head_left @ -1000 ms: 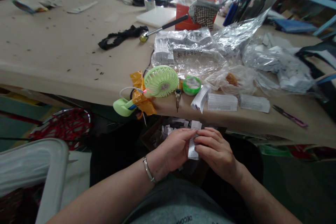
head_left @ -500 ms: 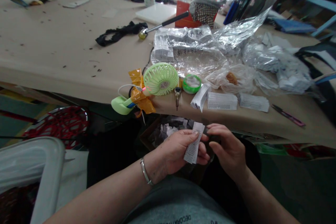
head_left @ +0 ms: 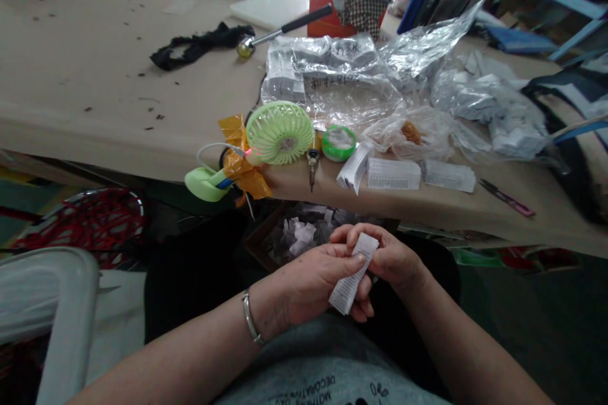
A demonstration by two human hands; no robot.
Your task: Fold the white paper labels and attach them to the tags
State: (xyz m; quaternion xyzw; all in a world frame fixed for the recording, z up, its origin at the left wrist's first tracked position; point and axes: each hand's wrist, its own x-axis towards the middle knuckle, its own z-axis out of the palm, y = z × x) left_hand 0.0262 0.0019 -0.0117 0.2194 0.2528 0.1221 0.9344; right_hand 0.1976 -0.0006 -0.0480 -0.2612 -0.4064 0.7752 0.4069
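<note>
My left hand [head_left: 313, 280] holds a thin stack of white printed labels [head_left: 352, 281], thumb on top and fingers underneath. My right hand [head_left: 392, 257] is closed at the upper end of that stack, its fingers curled behind and partly hidden. Both hands are over my lap, in front of the table edge. Just beyond them, a box of loose white paper scraps [head_left: 299, 234] sits below the edge. Along the edge lie a curved label bundle [head_left: 355, 168], a flat label stack [head_left: 394, 174] and another label stack [head_left: 449, 176].
A green fan [head_left: 281, 133] is taped at the table edge beside a soldering iron-like tool [head_left: 312, 168] and a round green container [head_left: 339, 142]. Pink-handled snips [head_left: 507, 197] lie rightward. Behind are clear plastic bags [head_left: 351, 98], a hammer-like tool [head_left: 285, 30] and black cloth [head_left: 199, 47].
My right hand has moved left and closed in on the upper end of the label stack; before, it was apart with open fingers. The view has shifted slightly.
</note>
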